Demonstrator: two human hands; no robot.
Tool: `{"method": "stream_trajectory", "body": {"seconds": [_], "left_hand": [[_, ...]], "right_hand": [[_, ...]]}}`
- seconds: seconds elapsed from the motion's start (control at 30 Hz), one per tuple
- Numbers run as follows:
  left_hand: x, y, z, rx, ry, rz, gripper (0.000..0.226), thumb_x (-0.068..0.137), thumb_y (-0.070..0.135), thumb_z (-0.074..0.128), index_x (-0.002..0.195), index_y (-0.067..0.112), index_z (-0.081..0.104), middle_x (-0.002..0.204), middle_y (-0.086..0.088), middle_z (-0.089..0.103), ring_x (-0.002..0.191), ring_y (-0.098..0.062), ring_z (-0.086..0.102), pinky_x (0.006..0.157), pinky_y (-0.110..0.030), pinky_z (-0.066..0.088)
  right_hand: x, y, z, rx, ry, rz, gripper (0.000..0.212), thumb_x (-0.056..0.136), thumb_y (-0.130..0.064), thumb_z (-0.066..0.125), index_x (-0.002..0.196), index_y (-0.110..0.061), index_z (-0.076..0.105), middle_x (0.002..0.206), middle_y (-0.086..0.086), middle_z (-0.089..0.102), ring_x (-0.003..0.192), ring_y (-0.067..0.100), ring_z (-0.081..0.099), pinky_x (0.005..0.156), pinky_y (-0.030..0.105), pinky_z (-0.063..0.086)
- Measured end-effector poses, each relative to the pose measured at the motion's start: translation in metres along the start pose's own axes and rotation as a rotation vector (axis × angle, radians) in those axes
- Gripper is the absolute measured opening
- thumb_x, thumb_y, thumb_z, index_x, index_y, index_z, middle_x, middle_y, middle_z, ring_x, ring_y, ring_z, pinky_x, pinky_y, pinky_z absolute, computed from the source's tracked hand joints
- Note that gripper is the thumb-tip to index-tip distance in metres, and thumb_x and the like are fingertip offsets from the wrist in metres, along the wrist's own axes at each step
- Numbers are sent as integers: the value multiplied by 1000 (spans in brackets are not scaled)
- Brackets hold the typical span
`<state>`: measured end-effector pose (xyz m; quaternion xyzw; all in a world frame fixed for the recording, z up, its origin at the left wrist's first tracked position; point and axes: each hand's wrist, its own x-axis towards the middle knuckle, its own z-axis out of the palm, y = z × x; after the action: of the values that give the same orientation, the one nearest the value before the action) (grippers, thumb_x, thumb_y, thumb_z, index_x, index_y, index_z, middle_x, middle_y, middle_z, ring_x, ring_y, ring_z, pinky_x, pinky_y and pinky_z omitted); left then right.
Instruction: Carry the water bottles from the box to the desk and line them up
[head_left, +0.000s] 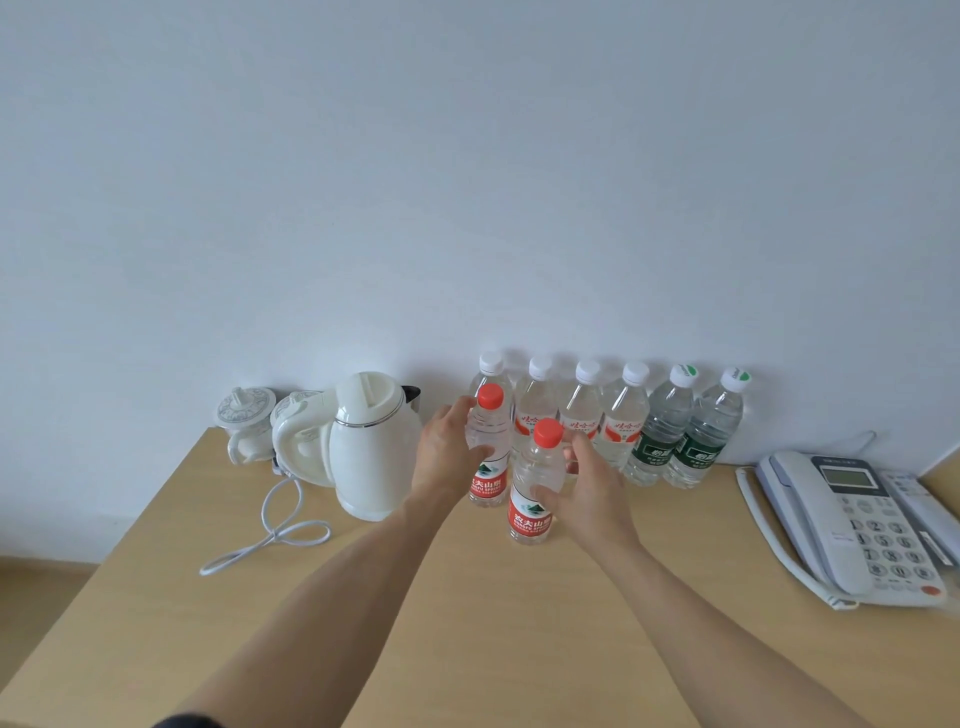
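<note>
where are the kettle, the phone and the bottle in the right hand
kettle (375, 447): head view, on its white body
phone (878, 540): head view, on its keypad
bottle in the right hand (530, 514): head view, on its red label

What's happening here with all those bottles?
A person is setting water bottles on a desk. The left hand grips one red-capped bottle, and the right hand grips another, slightly nearer the camera. Both bottles are upright, at or just above the desk. Behind them, six bottles already stand in a row along the wall: four with white caps and two with green labels. A white kettle sits to the left, a phone to the right.
</note>
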<state>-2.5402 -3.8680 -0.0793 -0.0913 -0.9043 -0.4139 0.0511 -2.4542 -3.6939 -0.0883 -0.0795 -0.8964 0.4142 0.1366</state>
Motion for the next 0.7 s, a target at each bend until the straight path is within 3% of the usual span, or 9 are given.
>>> {"method": "stream_trajectory", "body": {"seconds": [0.17,0.47,0.7], "left_hand": [[1,-1,-1,-1,-21,-10,63,74,10,86,128,22,57,105,-3,61,101,-24,61,89,-41,53],[1,2,-3,12,-34,-7,56,75,9,84,123,18,57,97,-4,60,96,-24,57,80,-31,46],[7,-1,-6,8,-68,-3,51,73,5,83,115,15,58,96,-6,65,94,-26,62,84,-41,53]], "right_hand": [[4,-1,-1,-15,-3,-16,60,74,-15,86,126,-21,57,105,-4,64,98,16,59,83,33,48],[32,-11,5,-59,49,18,44,76,-11,84,109,-16,56,94,-5,58,91,18,54,73,28,35],[45,-10,12,-91,49,48,46,80,-8,80,119,-12,56,104,6,58,95,21,52,79,28,35]]}}
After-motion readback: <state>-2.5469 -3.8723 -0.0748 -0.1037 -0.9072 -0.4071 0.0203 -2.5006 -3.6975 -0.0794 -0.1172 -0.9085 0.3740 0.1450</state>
